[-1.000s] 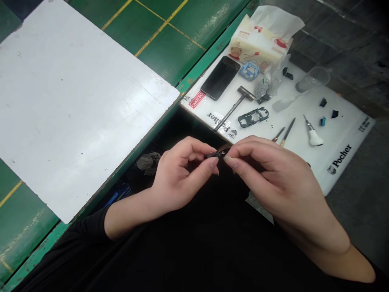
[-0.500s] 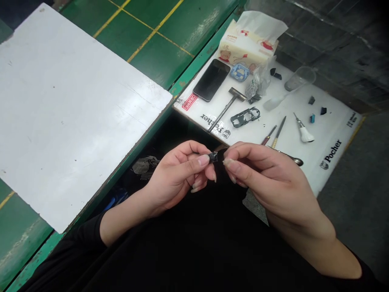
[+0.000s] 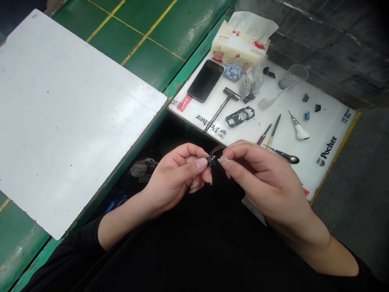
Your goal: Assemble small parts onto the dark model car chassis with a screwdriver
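Observation:
Between thumb and fingers, my left hand (image 3: 179, 174) pinches a small dark part (image 3: 211, 160) with a shiny metallic end facing right. My right hand (image 3: 261, 174) is closed in a pinch just to its right, its fingertips holding a tiny pale piece (image 3: 219, 160) too small to name. A narrow gap separates the piece from the dark part. Both hands hover above my lap, in front of the white board (image 3: 328, 121). On that board, beyond the hands, lies a dark toy-car frame (image 3: 240, 117).
A hammer-like metal tool (image 3: 220, 109), phone (image 3: 206, 81), tissue pack (image 3: 240, 38) and blue case (image 3: 233, 71) lie on the board. Nearer are a red-handled tool (image 3: 264, 134), a file (image 3: 275, 129), a white-handled tool (image 3: 299, 126) and tweezers-like pliers (image 3: 285, 155). A white sheet (image 3: 75, 109) covers the green bench (image 3: 146, 32).
My right hand has moved slightly left, bringing its pale piece closer to the dark part. The left hand keeps its pinch. The view has shifted a little.

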A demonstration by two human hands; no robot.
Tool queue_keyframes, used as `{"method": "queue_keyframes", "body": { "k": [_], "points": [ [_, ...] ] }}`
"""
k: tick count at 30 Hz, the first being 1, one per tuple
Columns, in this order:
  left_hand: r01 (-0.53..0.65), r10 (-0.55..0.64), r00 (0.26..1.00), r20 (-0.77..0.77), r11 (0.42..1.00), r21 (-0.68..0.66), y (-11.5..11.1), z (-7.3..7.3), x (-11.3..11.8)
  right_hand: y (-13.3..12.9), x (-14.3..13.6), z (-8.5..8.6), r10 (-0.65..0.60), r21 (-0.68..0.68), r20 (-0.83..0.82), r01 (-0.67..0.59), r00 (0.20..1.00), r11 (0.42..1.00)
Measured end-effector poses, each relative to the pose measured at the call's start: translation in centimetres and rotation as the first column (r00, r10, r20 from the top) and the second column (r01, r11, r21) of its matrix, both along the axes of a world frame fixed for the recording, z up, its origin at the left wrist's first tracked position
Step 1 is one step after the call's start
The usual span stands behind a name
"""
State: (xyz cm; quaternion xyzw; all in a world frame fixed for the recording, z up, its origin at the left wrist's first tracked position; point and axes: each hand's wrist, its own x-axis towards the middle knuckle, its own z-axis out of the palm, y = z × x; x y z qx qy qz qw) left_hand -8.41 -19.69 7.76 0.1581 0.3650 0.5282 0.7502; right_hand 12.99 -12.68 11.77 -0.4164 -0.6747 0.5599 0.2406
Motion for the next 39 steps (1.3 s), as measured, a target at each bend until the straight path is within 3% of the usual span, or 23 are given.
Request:
{"method": "queue_keyframes", "body": {
  "k": [6, 18, 39],
  "points": [
    [-0.005, 0.006, 0.999, -0.053, 1.000, 0.017, 0.01, 0.26, 0.25, 0.30, -0.14, 0.47, 0.067, 0.076, 0.055, -0.071, 0.996, 0.995],
    [-0.006, 0.006, 1.000, 0.001, 1.000, 0.005, -0.06, 0.24, 0.11, 0.45, 0.13, 0.03, 0.110, 0.302, 0.120, -0.142, 0.987, 0.943],
    [0.025, -0.022, 0.998, 0.056, 0.998, -0.055, -0.08, 0.33, 0.22, 0.28, 0.43, 0.21, 0.129, 0.327, 0.144, -0.170, 0.981, 0.930]
  ]
}}
